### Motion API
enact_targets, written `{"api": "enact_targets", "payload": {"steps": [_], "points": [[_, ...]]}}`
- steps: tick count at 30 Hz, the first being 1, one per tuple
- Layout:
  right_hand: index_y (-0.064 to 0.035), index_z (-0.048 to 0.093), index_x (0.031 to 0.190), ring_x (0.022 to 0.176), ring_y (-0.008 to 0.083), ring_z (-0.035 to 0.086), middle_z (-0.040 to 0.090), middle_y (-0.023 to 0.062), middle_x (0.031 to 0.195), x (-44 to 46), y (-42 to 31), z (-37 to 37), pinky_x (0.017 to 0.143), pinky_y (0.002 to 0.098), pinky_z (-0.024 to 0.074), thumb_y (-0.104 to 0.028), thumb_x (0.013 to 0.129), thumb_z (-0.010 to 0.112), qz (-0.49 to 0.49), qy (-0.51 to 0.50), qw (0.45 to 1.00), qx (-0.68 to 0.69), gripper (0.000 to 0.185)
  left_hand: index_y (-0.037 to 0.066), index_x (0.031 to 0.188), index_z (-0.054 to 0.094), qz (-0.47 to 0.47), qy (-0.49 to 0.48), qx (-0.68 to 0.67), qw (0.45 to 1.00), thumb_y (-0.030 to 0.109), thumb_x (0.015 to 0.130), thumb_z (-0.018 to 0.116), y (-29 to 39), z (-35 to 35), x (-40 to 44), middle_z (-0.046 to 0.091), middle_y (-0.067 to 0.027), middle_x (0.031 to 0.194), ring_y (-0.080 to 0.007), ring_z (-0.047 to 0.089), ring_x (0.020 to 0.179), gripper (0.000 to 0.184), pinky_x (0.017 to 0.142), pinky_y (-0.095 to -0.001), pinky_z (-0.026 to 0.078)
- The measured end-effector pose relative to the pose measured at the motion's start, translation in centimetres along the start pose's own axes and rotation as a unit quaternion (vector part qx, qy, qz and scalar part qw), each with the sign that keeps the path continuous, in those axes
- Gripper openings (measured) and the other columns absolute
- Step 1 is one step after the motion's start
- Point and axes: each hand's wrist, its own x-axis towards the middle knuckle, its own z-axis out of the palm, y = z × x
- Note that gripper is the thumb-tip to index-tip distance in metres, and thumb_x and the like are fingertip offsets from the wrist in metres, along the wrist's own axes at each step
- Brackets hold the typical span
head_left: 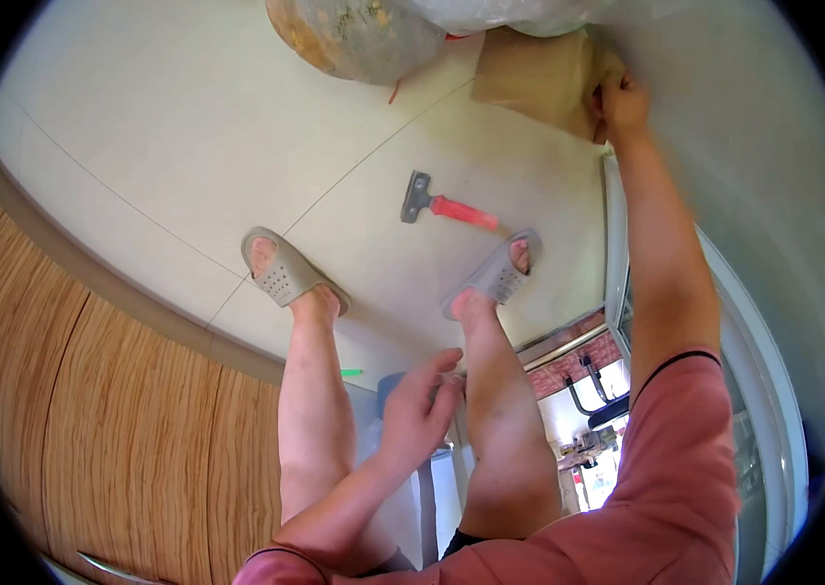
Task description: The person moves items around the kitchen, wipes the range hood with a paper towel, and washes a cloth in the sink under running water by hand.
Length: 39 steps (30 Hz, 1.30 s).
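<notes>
At the upper right, my right hand (621, 105) reaches out with its fingers closed on the near right edge of a brown cardboard box (534, 78). The box rests at the foot of the pale wall, and its inside cannot be made out. My left hand (422, 409) hangs between my knees, its fingers loosely bent and apart, with nothing in it. A scraper with a wide grey metal head and a red handle (461, 211) lies on the floor between my feet, closest to my right slipper.
A stained, rounded bag (359, 39) and clear plastic wrapping (500, 12) stand beyond the box. Wood-grain cabinet doors (130, 409) run along the left. A white-framed glass panel (748, 351) is by my right arm. A small green object (352, 371) lies behind my left foot.
</notes>
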Motion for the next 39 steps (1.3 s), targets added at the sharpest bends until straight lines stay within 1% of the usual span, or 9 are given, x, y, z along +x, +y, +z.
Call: {"api": "enact_targets", "payload": {"steps": [8, 12, 17, 20, 24, 28, 32, 35, 39], "points": [[0.0014, 0.058, 0.108, 0.061, 0.0112, 0.055, 0.062, 0.0056, 0.075, -20.5, -2.4, -2.9, 0.057, 0.0242, 0.0449, -0.006, 0.087, 0.054, 0.133, -0.170, 0.962, 0.169, 0.023, -0.002, 0.124, 0.054, -0.044, 0.012, -0.140, 0.989, 0.008, 0.094, 0.054, -1.2, -0.9, 1.1, 0.062, -0.0107, 0.116, -0.0163, 0.059, 0.103, 0.032, 0.091, -0.0274, 0.045], [0.0005, 0.058, 0.114, 0.064, 0.0114, 0.057, 0.064, 0.0070, 0.080, -31.8, -7.4, -3.8, 0.058, 0.0244, 0.0458, 0.001, 0.083, 0.055, 0.215, -0.232, 0.920, 0.229, 0.031, 0.000, 0.139, 0.035, -0.001, 0.095, -0.223, 0.970, 0.027, 0.094, 0.060, -0.8, -3.0, 2.3, 0.042, -0.0112, 0.139, -0.0204, 0.048, 0.121, 0.059, 0.100, -0.0349, 0.040], [-0.0012, 0.054, 0.107, 0.072, 0.0152, 0.060, 0.062, 0.0075, 0.085, -42.5, -12.6, -3.5, 0.062, 0.0263, 0.0464, 0.011, 0.081, 0.055, 0.236, -0.358, 0.882, 0.196, 0.028, 0.007, 0.140, 0.035, -0.101, -0.037, -0.583, 0.805, 0.040, 0.091, 0.062, -4.2, -8.9, 2.2, 0.044, -0.0113, 0.140, -0.0254, 0.048, 0.124, 0.064, 0.104, -0.0447, 0.039], [-0.0034, 0.051, 0.123, 0.094, 0.0106, 0.059, 0.060, 0.0023, 0.107, -46.7, -17.4, -2.7, 0.070, 0.0239, 0.0485, 0.008, 0.077, 0.064, 0.169, -0.477, 0.846, 0.165, 0.049, 0.006, 0.130, 0.045, -0.002, -0.033, -0.608, 0.794, 0.031, 0.093, 0.060, -4.7, -12.5, -0.9, 0.057, -0.0106, 0.125, -0.0239, 0.059, 0.110, 0.047, 0.095, -0.0413, 0.048], [-0.0067, 0.064, 0.110, 0.106, 0.0203, 0.059, 0.044, 0.0122, 0.140, -49.1, -26.7, -0.6, 0.085, 0.0325, 0.0498, -0.009, 0.071, 0.080, -0.243, -0.564, 0.789, -0.021, 0.041, 0.003, 0.120, 0.055, 0.061, -0.034, -0.614, 0.786, 0.022, 0.095, 0.057, 0.9, -19.8, -8.6, 0.066, -0.0088, 0.109, -0.0212, 0.065, 0.094, 0.031, 0.081, -0.0350, 0.054], [-0.0063, 0.068, 0.095, 0.112, 0.0252, 0.057, 0.020, 0.0130, 0.155, -51.6, -36.1, 1.5, 0.093, 0.0342, 0.0473, -0.019, 0.070, 0.082, -0.333, -0.559, 0.751, -0.116, 0.031, 0.004, 0.116, 0.057, 0.009, -0.045, -0.496, 0.867, 0.019, 0.096, 0.055, 1.3, -27.5, -14.2, 0.066, -0.0071, 0.103, -0.0183, 0.065, 0.092, 0.025, 0.077, -0.0336, 0.054], [-0.0040, 0.066, 0.092, 0.105, 0.0165, 0.056, 0.046, 0.0078, 0.140, -54.6, -43.5, 5.8, 0.089, 0.0311, 0.0469, -0.010, 0.076, 0.072, 0.084, -0.617, 0.783, 0.007, 0.018, 0.002, 0.120, 0.056, -0.022, -0.101, -0.439, 0.893, 0.014, 0.091, 0.058, 6.3, -32.4, -19.1, 0.063, -0.0090, 0.112, -0.0182, 0.061, 0.101, 0.031, 0.083, -0.0326, 0.051], [-0.0029, 0.063, 0.091, 0.085, 0.0111, 0.058, 0.063, 0.0030, 0.096, -55.9, -45.0, 10.3, 0.077, 0.0258, 0.0485, -0.002, 0.080, 0.062, 0.102, -0.527, 0.828, 0.162, 0.012, 0.001, 0.120, 0.058, 0.128, 0.007, -0.251, 0.959, 0.013, 0.089, 0.061, 5.8, -33.9, -18.4, 0.064, -0.0085, 0.112, -0.0182, 0.063, 0.100, 0.034, 0.083, -0.0315, 0.051], [-0.0036, 0.055, 0.101, 0.072, 0.0108, 0.056, 0.059, 0.0023, 0.081, -52.4, -50.0, 15.1, 0.067, 0.0252, 0.0490, 0.002, 0.084, 0.057, 0.097, -0.378, 0.890, 0.234, 0.018, 0.003, 0.095, 0.065, 0.008, 0.146, -0.536, 0.832, 0.026, 0.085, 0.073, 14.8, -38.3, -19.9, 0.066, -0.0046, 0.082, -0.0118, 0.057, 0.062, 0.027, 0.050, -0.0265, 0.043]]}}
